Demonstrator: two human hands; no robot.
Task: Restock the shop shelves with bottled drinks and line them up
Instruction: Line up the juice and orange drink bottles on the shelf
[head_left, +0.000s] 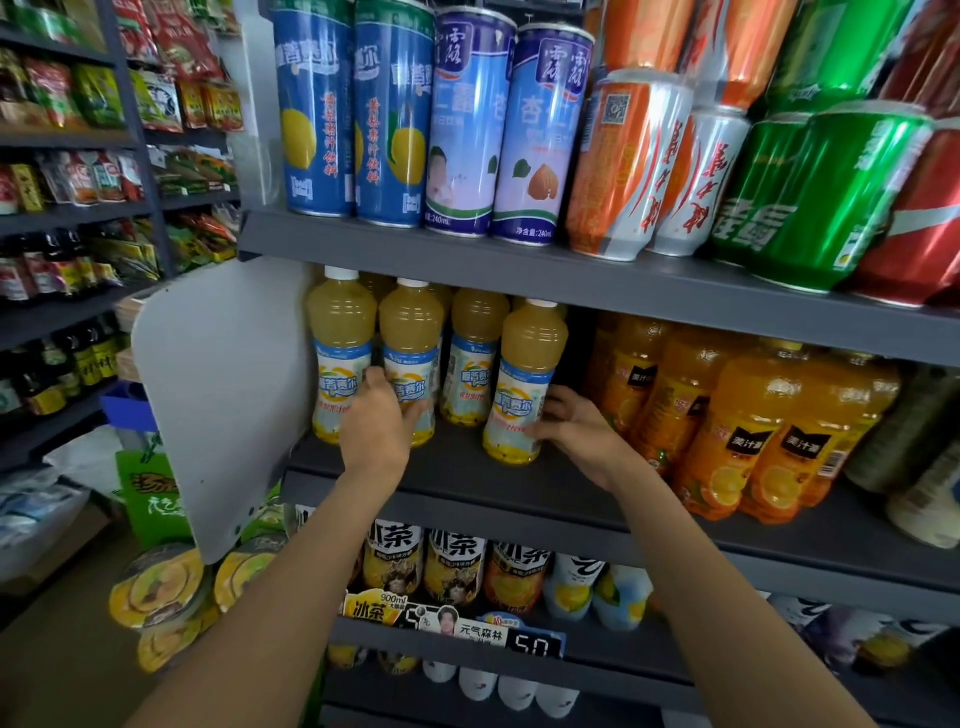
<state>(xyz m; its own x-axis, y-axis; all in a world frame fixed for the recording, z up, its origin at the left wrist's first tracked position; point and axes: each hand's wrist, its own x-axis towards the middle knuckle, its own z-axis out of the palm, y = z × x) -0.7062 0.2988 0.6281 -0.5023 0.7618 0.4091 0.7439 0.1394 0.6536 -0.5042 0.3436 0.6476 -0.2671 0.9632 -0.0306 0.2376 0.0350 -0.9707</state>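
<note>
Several yellow juice bottles with white caps and pale blue labels stand on the middle shelf (467, 483). My left hand (382, 423) is wrapped around the lower part of the second bottle from the left (410, 332), next to the leftmost bottle (340, 332). My right hand (576, 431) grips the base of the rightmost bottle (530, 364), which stands further forward than the others. A third bottle (475, 358) sits behind, between my hands.
Orange juice bottles (753, 415) crowd the shelf to the right. Tall cans (395, 114) fill the shelf above, iced-tea bottles (395, 561) the one below. A white end panel (223, 395) bounds the shelf on the left. Snack shelves (67, 208) run along the left aisle.
</note>
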